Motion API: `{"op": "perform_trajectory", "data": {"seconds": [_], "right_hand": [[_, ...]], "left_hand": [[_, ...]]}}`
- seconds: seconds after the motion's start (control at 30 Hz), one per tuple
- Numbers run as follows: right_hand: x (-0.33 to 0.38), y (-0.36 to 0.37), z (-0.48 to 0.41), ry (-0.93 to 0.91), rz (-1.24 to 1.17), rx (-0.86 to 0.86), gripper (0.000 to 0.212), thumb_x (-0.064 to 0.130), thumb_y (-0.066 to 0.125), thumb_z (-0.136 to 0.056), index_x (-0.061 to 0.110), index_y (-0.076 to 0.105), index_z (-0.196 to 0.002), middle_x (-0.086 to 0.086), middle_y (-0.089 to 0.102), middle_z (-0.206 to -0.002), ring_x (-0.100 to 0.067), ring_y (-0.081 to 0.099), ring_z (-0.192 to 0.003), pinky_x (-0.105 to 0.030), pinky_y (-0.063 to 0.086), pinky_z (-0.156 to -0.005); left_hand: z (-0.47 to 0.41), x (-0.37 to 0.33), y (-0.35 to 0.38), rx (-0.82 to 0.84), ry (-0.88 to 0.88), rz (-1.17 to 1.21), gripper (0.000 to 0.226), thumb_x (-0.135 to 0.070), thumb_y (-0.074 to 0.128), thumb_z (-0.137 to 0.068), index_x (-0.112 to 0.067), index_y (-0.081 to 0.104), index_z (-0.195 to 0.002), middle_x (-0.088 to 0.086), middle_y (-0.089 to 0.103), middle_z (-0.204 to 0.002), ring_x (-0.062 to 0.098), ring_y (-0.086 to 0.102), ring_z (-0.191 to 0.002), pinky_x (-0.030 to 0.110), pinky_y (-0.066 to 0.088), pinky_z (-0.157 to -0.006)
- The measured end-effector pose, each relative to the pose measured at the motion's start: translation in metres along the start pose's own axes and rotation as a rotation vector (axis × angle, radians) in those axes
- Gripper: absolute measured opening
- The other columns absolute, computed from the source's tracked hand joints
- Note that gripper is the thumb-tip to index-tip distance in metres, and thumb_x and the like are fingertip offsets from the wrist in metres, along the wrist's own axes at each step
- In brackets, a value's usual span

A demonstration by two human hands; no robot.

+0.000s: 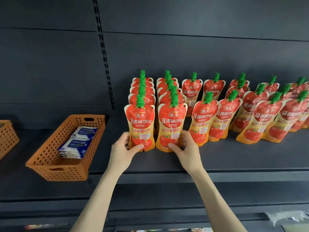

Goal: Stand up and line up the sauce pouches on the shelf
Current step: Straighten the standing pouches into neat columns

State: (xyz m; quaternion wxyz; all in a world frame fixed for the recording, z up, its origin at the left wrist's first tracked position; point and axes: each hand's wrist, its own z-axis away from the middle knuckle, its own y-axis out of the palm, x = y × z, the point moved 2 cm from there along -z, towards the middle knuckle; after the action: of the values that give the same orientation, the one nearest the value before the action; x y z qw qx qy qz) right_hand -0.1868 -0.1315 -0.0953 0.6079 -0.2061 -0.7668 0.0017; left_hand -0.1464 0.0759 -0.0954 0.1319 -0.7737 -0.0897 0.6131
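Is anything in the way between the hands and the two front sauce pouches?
No, nothing visible. The left hand grips the leftmost front pouch, and the right hand grips the next front pouch. Both pouches stand on the shelf.

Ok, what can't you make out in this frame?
Head view:
- Rear pouches in the two left rows: front pouches hide all but tops; count unsure.
- Right-end pouches: cut by the right edge.
- Far-left basket: cut by the left edge, contents unseen.
- Lower-shelf items: blurred, cut by the bottom edge.
- Fingers of left hand and right hand: partly behind the pouches they grip.
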Motion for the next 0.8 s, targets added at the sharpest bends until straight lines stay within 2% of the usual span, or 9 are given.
{"op": "perform_trajectory", "data": {"seconds": [0.13, 0.37, 0.57, 0.8], "right_hand": [[-0.0018, -0.0017, -0.0033, -0.007, 0.018, 0.007, 0.037, 0.009, 0.068, -0.084, 0.018, 0.049, -0.114, 0.005, 0.062, -0.109, -0.004, 0.058, -0.101, -0.001, 0.043, -0.076], [0.0015, 0.0001, -0.0049, 0.047, 0.009, 0.055, 0.053, 0.016, 0.078, -0.075, 0.016, 0.047, -0.118, 0.009, 0.061, -0.110, 0.001, 0.057, -0.101, -0.005, 0.047, -0.075], [0.0012, -0.0005, -0.0080, 0.061, 0.044, 0.056, 0.043, 0.013, 0.076, -0.076, 0.016, 0.047, -0.109, 0.008, 0.061, -0.107, -0.001, 0.057, -0.096, -0.006, 0.048, -0.070], [-0.0002, -0.0051, -0.0078, 0.065, 0.016, 0.088, 0.043, 0.011, 0.074, -0.077, 0.016, 0.048, -0.111, 0.006, 0.062, -0.109, -0.002, 0.058, -0.100, -0.003, 0.046, -0.071]], "left_hand": [[0.0007, 0.0006, -0.0001, -0.006, 0.002, 0.003, 0.036, -0.020, 0.076, -0.075, -0.022, 0.056, -0.105, -0.014, 0.066, -0.100, 0.001, 0.063, -0.093, 0.015, 0.048, -0.077], [0.0006, 0.0019, -0.0002, 0.009, -0.017, -0.028, 0.038, -0.018, 0.076, -0.075, -0.020, 0.055, -0.107, -0.014, 0.064, -0.098, -0.002, 0.061, -0.091, 0.007, 0.047, -0.068], [0.0020, 0.0000, -0.0009, 0.001, -0.013, -0.019, 0.035, -0.016, 0.077, -0.074, -0.020, 0.057, -0.103, -0.017, 0.064, -0.094, -0.004, 0.062, -0.087, 0.004, 0.047, -0.067], [0.0017, 0.0012, -0.0001, -0.005, -0.007, -0.028, 0.038, -0.020, 0.077, -0.073, -0.018, 0.058, -0.106, -0.011, 0.067, -0.099, 0.002, 0.063, -0.092, 0.018, 0.049, -0.080]]}}
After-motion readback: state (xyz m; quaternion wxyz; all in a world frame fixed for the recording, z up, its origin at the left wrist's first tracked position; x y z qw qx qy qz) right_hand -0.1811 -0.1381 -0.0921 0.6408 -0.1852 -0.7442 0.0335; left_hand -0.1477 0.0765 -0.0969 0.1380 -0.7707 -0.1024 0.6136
